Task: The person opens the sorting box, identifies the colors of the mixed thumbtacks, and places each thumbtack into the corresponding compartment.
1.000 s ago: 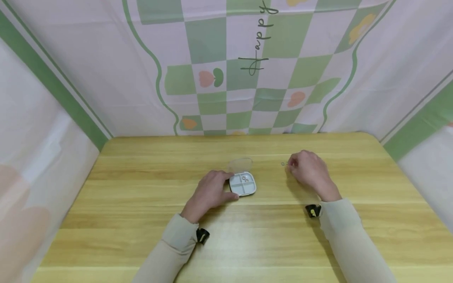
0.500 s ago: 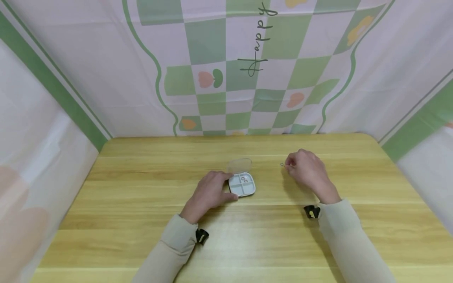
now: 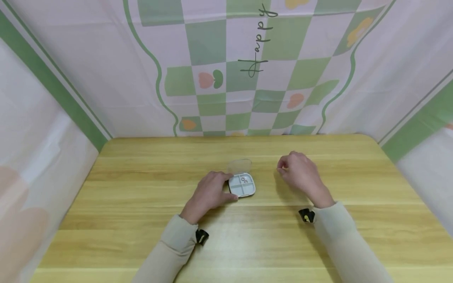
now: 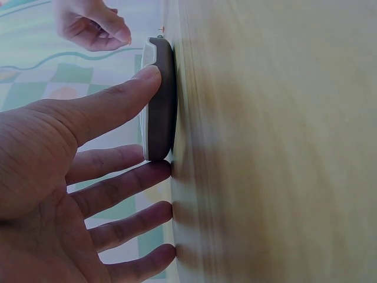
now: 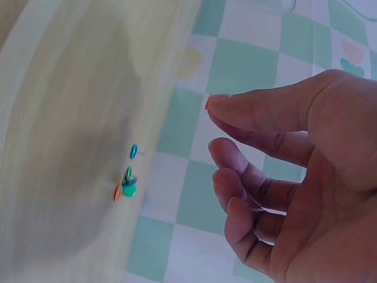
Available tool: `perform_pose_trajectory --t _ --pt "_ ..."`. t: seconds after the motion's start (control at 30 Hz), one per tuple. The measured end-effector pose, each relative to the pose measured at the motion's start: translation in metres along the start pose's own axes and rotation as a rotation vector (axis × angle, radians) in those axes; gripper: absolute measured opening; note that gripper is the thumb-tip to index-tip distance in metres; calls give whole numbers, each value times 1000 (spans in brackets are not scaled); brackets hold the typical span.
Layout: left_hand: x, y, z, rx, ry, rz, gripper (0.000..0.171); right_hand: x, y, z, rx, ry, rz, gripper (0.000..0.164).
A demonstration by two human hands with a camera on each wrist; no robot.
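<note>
A white pill box with four compartments lies on the table, its clear lid raised at the back. Small round pieces sit in its back right compartment. My left hand grips the box from the left, thumb at the near edge and index finger at the far one. To the right, my right hand hovers above the table, pinching an orange thumbtack between thumb and index finger. Below it, in the right wrist view, lie a blue thumbtack and several others, green and orange among them.
The wooden table meets a curtain with green and white checks at its back edge. More white and green cloth hangs on both sides. A black wrist camera sits at each sleeve cuff.
My right hand has drifted left toward the pill box, now covering the small pieces seen beside its fingertips before. My left hand and the box stay put.
</note>
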State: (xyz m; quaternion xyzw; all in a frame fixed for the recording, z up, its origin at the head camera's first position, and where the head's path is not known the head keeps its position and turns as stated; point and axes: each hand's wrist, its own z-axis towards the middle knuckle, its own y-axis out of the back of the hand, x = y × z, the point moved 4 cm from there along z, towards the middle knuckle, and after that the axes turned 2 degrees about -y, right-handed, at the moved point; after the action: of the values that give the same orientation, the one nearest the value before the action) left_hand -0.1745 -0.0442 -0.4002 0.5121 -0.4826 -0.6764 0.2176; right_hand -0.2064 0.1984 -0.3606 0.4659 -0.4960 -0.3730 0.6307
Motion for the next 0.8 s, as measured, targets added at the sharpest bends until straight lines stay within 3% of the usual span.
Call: perform_pose_trajectory --t 0.8 --pt "1 -1 2 9 3 3 70 43 -23 -3 -28 131 8 4"
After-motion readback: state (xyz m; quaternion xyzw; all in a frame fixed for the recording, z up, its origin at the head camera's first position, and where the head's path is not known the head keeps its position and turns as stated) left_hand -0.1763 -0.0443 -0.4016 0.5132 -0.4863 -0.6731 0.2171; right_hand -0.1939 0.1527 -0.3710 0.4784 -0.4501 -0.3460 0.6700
